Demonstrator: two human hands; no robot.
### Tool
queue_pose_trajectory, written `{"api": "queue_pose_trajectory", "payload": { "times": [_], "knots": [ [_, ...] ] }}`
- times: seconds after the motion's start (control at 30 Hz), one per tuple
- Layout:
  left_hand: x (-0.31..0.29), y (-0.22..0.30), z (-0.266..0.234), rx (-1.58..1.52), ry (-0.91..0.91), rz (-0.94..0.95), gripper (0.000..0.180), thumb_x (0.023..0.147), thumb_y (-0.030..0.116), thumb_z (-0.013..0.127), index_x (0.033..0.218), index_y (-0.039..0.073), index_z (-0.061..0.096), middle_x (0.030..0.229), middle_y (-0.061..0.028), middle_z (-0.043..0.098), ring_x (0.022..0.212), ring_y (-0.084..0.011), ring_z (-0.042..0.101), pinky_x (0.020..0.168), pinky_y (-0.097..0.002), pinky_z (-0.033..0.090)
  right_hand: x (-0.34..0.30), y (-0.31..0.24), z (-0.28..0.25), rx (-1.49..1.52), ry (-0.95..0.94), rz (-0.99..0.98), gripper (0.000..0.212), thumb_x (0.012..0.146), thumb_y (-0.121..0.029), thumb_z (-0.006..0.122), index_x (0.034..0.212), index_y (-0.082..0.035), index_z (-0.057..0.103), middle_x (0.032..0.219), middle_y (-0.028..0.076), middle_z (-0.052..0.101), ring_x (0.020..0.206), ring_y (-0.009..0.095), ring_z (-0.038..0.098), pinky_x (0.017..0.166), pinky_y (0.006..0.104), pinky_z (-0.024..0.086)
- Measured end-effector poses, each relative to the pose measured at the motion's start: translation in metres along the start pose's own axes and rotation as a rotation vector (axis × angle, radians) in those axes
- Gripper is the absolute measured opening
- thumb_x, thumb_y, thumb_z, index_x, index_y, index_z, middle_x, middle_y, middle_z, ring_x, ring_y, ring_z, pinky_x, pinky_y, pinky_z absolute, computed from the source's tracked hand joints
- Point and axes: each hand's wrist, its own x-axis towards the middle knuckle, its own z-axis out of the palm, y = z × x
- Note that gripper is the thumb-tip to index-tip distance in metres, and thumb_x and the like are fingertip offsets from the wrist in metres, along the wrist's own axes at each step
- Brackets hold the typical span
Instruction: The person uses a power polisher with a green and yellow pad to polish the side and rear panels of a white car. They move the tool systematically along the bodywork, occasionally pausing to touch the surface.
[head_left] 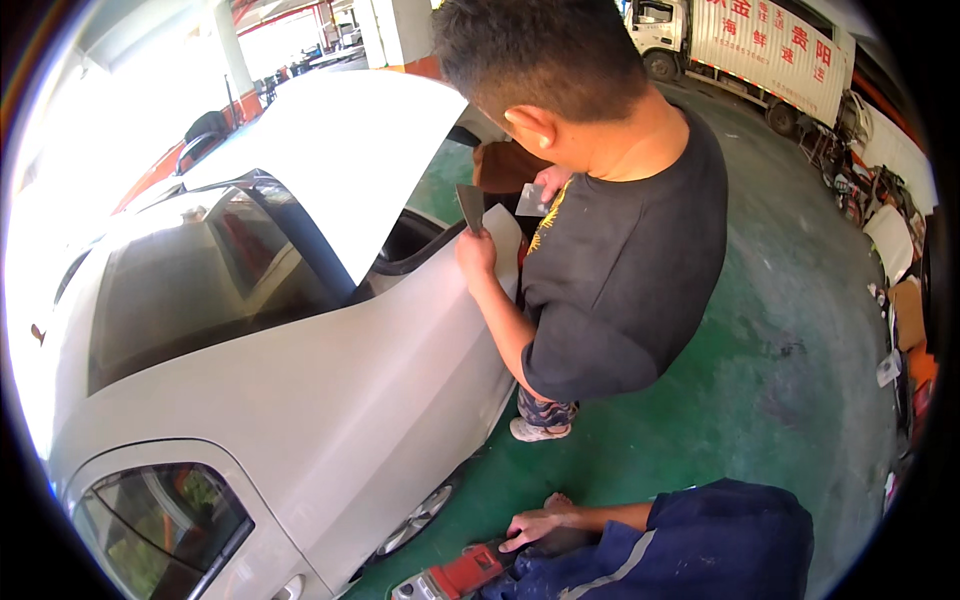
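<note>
From the lower right, my right hand (535,526) reaches out of a dark blue sleeve and rests with bent fingers on a red and grey power tool (466,572). The tool's front end is cut by the lower edge of the picture, so its kind is unclear. My left hand is not in view. Left of the tool is the rear side of a pale silver car (330,370), its wheel (418,518) low down and its boot lid (370,140) raised.
Ahead, a co-worker in a black T-shirt (630,260) leans at the car's rear corner, holding a flat scraper (471,207) and a small pale plate (531,200). Beneath lies a green floor (780,370). A truck (760,50) stands far right; assorted clutter (905,310) lines the right side.
</note>
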Motion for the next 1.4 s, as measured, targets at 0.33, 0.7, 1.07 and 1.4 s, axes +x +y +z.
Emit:
{"api": "queue_pose_trajectory", "payload": {
  "times": [0.33,0.7,1.07,1.4],
  "knots": [
    [-0.016,-0.049,-0.032,-0.086,0.026,-0.034,0.051,0.072,0.004,0.060,0.123,0.002,0.057,0.107,-0.0089,0.063,0.083,-0.0191,0.056,0.068,-0.0296,0.045,-0.008,-0.022,0.003,-0.042,0.090,0.109,0.073,0.095,-0.065,0.053,0.093,0.005,0.072,0.074,0.010,0.067,0.070,0.020,0.060,0.065,0.0375,0.045],
    [-0.080,-0.171,-0.116,-0.264,0.150,-0.203,0.056,0.072,0.004,0.060,0.128,0.001,0.057,0.110,-0.0087,0.063,0.085,-0.0191,0.056,0.070,-0.0290,0.045,0.013,-0.016,0.022,-0.078,0.070,0.241,0.076,0.093,-0.070,0.052,0.093,0.003,0.073,0.077,0.010,0.069,0.075,0.023,0.063,0.069,0.0375,0.048],
    [-0.104,-0.232,-0.175,-0.288,0.163,-0.255,0.061,0.073,0.004,0.060,0.133,0.001,0.057,0.113,-0.0086,0.063,0.087,-0.0190,0.057,0.072,-0.0284,0.046,0.039,-0.033,0.041,-0.020,0.158,0.248,0.074,0.094,-0.067,0.052,0.094,0.005,0.072,0.076,0.015,0.069,0.073,0.026,0.064,0.069,0.0410,0.048],
    [-0.103,-0.302,-0.212,-0.561,0.075,-0.311,0.063,0.072,0.001,0.059,0.135,0.001,0.057,0.118,-0.0089,0.063,0.068,-0.0129,0.051,0.059,-0.0255,0.042,0.050,-0.037,0.051,-0.005,0.171,0.256,0.074,0.094,-0.066,0.053,0.095,0.005,0.073,0.079,0.015,0.071,0.076,0.026,0.066,0.071,0.0394,0.049]
  ]
}}
